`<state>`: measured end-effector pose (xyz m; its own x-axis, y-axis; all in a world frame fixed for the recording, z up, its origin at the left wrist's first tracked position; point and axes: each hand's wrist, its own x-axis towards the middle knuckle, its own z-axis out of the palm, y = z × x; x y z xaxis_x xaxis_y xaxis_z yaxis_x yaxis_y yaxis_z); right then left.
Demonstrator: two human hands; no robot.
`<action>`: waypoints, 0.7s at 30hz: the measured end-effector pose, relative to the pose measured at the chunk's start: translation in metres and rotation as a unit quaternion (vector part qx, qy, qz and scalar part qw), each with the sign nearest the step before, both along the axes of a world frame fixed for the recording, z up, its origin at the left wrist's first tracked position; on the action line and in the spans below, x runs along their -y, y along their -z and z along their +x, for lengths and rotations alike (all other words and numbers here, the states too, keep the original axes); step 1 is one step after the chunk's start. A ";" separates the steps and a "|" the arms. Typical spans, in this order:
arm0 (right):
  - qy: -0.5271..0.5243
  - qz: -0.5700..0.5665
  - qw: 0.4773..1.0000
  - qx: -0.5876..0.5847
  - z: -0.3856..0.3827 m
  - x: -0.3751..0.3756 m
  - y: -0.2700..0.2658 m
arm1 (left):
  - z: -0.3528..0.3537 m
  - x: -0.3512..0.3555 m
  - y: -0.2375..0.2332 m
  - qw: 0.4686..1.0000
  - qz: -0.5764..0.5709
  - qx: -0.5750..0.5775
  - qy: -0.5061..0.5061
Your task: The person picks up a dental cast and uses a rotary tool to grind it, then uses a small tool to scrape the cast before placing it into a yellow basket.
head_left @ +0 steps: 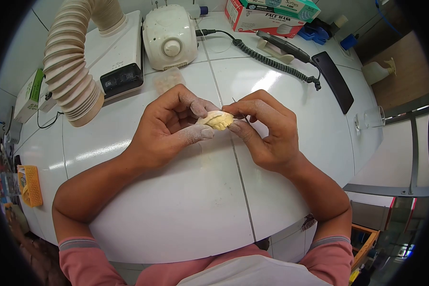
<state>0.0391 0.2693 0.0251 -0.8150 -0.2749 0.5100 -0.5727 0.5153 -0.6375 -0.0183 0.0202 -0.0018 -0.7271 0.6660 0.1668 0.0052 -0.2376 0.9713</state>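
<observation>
A small dental cast (220, 122), yellow with tooth-like ridges and a whitish back part, is held up over the middle of the white table. My left hand (171, 117) grips its left end between thumb and fingers, and white dust coats the fingertips. At the cast's right end, my right hand (267, 124) is closed, with thumb and index fingertips touching or nearly touching it. A thin dark tool (233, 100) shows between the right fingers; most of it is hidden. Behind my left hand lies a small translucent box (169, 80) with pale contents.
A ribbed suction hose (69, 62) hangs at the left. Behind stand a white control unit (170, 35) with a dial and a face mask box (267, 20). A corded handpiece (283, 45) rests on a stand, near a black tray-like strip (333, 82). An orange basket (29, 186) sits far left.
</observation>
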 end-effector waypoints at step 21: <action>-0.069 -0.250 0.950 0.174 -0.001 -0.007 0.009 | 0.004 0.001 0.001 0.994 -0.075 -0.071 -0.024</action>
<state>0.0379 0.2765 0.0164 -0.9324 -0.1855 0.3102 -0.3215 0.0338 -0.9463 -0.0143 0.0194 -0.0026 -0.7352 0.6558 0.1715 0.1525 -0.0865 0.9845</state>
